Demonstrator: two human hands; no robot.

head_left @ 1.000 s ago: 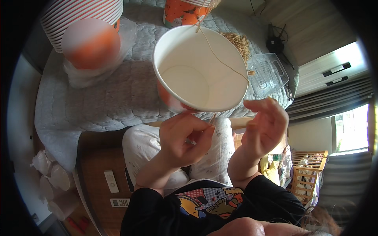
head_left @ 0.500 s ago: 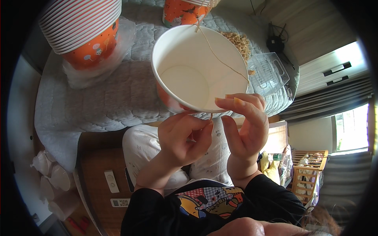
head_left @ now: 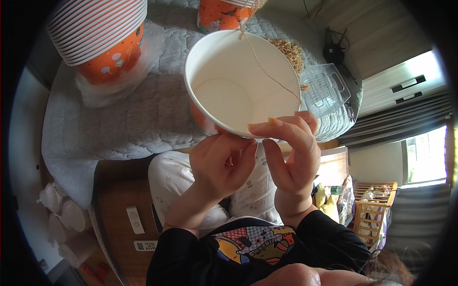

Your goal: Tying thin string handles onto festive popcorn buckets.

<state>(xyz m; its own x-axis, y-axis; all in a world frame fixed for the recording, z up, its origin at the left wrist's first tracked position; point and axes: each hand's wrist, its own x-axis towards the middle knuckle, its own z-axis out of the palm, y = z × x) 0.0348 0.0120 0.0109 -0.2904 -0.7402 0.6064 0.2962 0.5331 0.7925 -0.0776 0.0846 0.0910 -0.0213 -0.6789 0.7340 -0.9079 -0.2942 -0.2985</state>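
A large paper bucket (head_left: 224, 97), white inside and orange outside, tilts toward me with its mouth facing up. A thin twine (head_left: 272, 75) runs over its far rim and across the mouth to the right rim. My left hand (head_left: 217, 164) is closed at the outside of the near rim, thumb and forefinger pinched together; the twine end seen there earlier is now mostly hidden. My right hand (head_left: 296, 155) straddles the near rim, fingers curled over the inside and thumb outside, close to the left fingertips.
A tall stack of similar buckets (head_left: 107, 43) in clear plastic stands on the quilted bed (head_left: 119, 124), far left. More buckets (head_left: 222, 15) are behind. Loose twine (head_left: 290, 52) and a clear plastic tray (head_left: 327, 88) lie to the right. A remote control (head_left: 145, 245) lies lower left.
My right hand has shifted left along the rim toward the left fingertips. My left thumb has moved up to the rim, and the short twine end is mostly covered. The bucket stays put.
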